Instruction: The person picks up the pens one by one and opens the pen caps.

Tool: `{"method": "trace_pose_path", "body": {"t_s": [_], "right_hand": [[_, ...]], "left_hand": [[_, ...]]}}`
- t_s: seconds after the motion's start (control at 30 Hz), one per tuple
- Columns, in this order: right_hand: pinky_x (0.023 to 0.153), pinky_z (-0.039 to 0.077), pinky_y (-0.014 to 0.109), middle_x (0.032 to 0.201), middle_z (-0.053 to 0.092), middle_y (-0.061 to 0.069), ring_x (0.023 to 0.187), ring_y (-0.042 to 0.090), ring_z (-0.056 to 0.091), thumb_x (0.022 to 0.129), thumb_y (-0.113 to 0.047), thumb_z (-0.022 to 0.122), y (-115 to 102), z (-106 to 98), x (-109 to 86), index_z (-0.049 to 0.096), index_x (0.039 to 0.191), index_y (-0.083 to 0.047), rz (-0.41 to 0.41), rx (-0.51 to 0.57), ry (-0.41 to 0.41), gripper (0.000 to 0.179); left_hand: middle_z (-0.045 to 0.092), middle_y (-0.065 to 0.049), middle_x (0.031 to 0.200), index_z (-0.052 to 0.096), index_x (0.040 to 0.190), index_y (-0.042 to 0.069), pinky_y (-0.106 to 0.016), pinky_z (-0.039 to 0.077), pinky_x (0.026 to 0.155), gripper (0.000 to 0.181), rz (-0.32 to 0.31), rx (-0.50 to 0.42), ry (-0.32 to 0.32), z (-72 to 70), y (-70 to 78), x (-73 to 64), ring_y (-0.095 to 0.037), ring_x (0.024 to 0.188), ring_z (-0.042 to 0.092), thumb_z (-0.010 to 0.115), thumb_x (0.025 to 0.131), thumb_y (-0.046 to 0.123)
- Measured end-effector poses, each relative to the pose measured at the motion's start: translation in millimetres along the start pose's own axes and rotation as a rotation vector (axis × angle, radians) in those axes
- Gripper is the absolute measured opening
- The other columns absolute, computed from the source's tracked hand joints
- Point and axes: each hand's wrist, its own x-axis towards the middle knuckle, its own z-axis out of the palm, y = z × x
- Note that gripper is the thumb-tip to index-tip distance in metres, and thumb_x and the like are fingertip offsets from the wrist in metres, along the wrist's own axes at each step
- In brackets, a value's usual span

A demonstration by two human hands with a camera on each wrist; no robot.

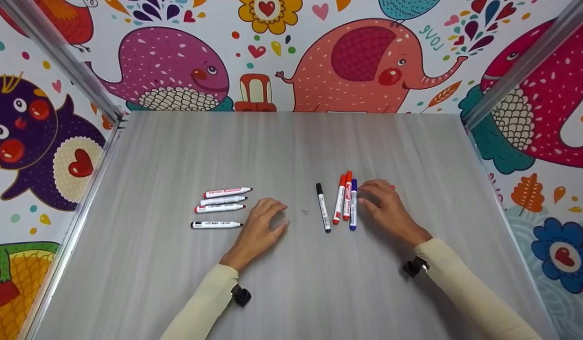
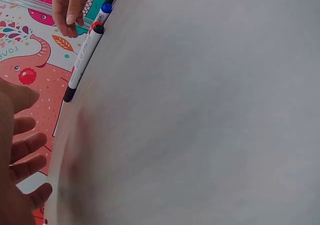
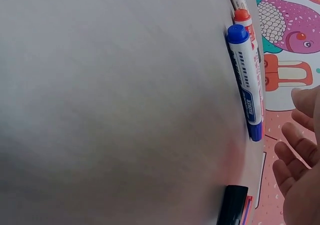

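Observation:
My left hand [image 1: 258,230] is held over the table with loosely bent fingers and nothing in them. Just left of it lie several white markers [image 1: 223,207] with dark pointed ends; its wrist side covers the tip of the lowest, black-ended marker [image 1: 215,225]. On the right stand side by side a black-capped marker [image 1: 323,208], two red markers [image 1: 339,199] and a blue marker [image 1: 353,205], all lying flat. My right hand [image 1: 388,208] is beside the blue marker, its fingers relaxed and apart, holding nothing. Whether its fingertips touch the blue marker cannot be told.
A black block with a red and blue edge [image 3: 232,205] shows at the bottom of the right wrist view. Small dark marks [image 1: 304,211] are on the grey table [image 1: 272,151]. Metal posts and cartoon-printed walls [image 1: 357,66] enclose the table's back and sides.

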Motion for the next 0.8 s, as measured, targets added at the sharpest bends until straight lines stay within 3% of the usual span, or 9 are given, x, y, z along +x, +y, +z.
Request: {"method": "trace_pose_path", "body": {"t_s": [0.17,0.43,0.53,0.8], "right_hand": [[0.111,0.043,0.023,0.128,0.071,0.014,0.125,0.033,0.062,0.098,0.001,0.081,-2,3,2.2,0.076,0.126,0.004,0.027,0.007,-0.015,0.029],[0.113,0.050,0.054,0.135,0.068,0.013,0.131,0.032,0.060,0.100,-0.004,0.080,-6,10,7.6,0.075,0.133,0.002,0.086,-0.006,-0.081,0.034],[0.114,0.050,0.056,0.138,0.066,0.013,0.133,0.033,0.058,0.101,-0.007,0.080,-8,13,9.4,0.074,0.136,0.000,0.102,-0.009,-0.112,0.035],[0.116,0.050,0.052,0.140,0.066,0.014,0.136,0.033,0.056,0.102,-0.007,0.079,-11,17,14.3,0.074,0.137,-0.001,0.104,-0.003,-0.140,0.036]], "left_hand": [[0.071,-0.011,0.128,0.075,0.127,-0.001,-0.052,0.048,0.111,0.036,-0.004,-0.005,-0.016,6.4,5.0,3.2,-0.031,0.128,0.061,0.087,0.096,0.012],[0.069,-0.015,0.136,0.071,0.134,-0.004,-0.052,0.045,0.118,0.046,0.015,-0.033,-0.015,20.3,9.8,4.9,-0.035,0.135,0.058,0.088,0.094,0.011],[0.068,-0.016,0.140,0.069,0.138,-0.005,-0.050,0.043,0.121,0.050,0.016,-0.054,-0.011,27.9,8.7,4.2,-0.037,0.139,0.056,0.087,0.094,0.013],[0.064,-0.020,0.147,0.065,0.145,-0.006,-0.054,0.039,0.125,0.056,-0.023,-0.047,-0.107,33.0,23.2,9.7,-0.042,0.148,0.050,0.086,0.097,0.015]]}}
